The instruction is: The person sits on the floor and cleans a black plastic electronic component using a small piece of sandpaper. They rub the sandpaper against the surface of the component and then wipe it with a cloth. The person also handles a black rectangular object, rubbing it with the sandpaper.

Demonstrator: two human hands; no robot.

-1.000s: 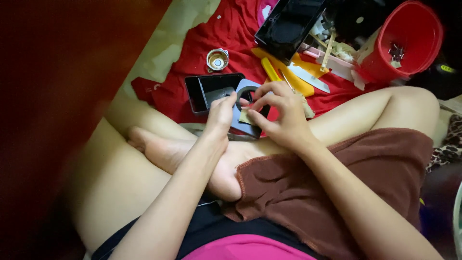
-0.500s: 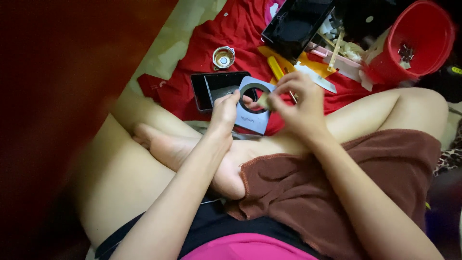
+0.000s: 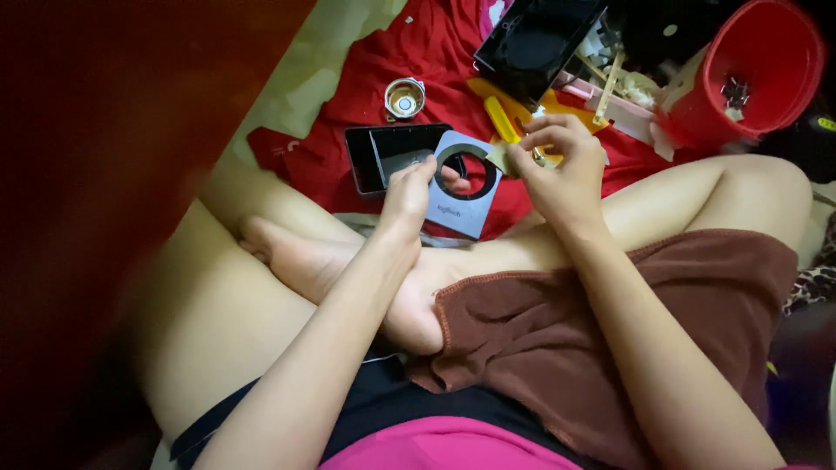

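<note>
Between both hands (image 3: pixel 409 196), grey ring plate (image 3: pixel 461 187)

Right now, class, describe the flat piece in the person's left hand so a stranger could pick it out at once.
Start at the red cloth spread on the floor ahead of the crossed legs. At its near edge, beside a dark phone-like slab, the left hand holds up a grey-blue square panel. Unlike everything around it, it has one large round hole cut through its middle.
</note>
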